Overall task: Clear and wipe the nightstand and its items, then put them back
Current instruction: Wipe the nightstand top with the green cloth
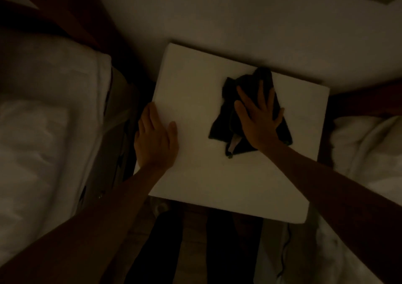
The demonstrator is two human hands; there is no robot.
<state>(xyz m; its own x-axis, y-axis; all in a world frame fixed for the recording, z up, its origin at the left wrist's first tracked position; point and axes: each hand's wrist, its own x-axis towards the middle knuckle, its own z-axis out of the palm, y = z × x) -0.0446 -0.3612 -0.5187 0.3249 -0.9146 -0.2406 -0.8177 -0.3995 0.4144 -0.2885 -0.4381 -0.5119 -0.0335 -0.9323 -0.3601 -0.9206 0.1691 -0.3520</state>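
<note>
The white square nightstand (202, 175) fills the middle of the dim view, its top bare apart from a dark cloth (250, 88). The crumpled cloth lies on the far right part of the top. My right hand (258, 120) presses flat on the cloth, fingers spread and pointing away from me. Over the nightstand's left edge rests my left hand (155, 141), palm down, thumb on the top and fingers over the side. No nightstand items are visible.
A bed with white bedding (43, 120) lies to the left, and more white bedding (367, 153) to the right. A pale wall (239, 18) stands behind the nightstand. My dark trouser legs (217, 251) and a thin cable (285, 251) show below.
</note>
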